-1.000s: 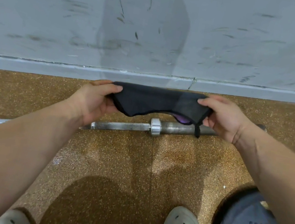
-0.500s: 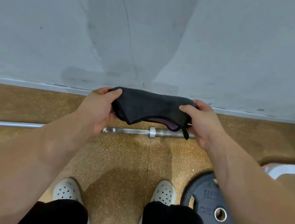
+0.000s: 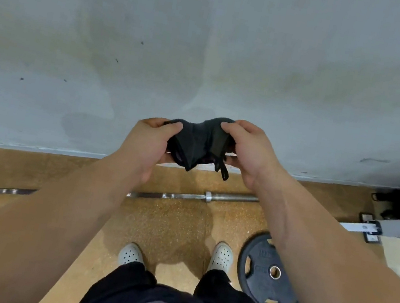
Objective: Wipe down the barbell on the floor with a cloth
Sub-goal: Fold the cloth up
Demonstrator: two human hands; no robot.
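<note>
"Where the grey wall (image 3: 212, 46) met the tan floor (image 3: 167, 223), how did the barbell (image 3: 185, 196) lie?" asked the student.

"Fig. 1. Its long axis ran nearly parallel to the wall. It rose from the lower left edge of the frame, passed behind the forearms, and ended right of centre, with collar and sleeve showing at centre. A black weight plate (image 3: 263, 272) lay flat at lower right, apart from the bar."

"And the hands?"

"Left hand (image 3: 151, 142) and right hand (image 3: 248, 152) sat at centre frame, their fingers curled on opposite ends of the dark cloth (image 3: 196, 141), which was bunched between them. The cloth hung well apart from the bar, which lay directly below the grip in the frame. Neither hand looked clearly nearer: the right sat above the sleeve, the left above the shaft. On that reading, the coming move called for bringing the cloth down onto the bar, then sweeping along its left-to-right axis."
</note>
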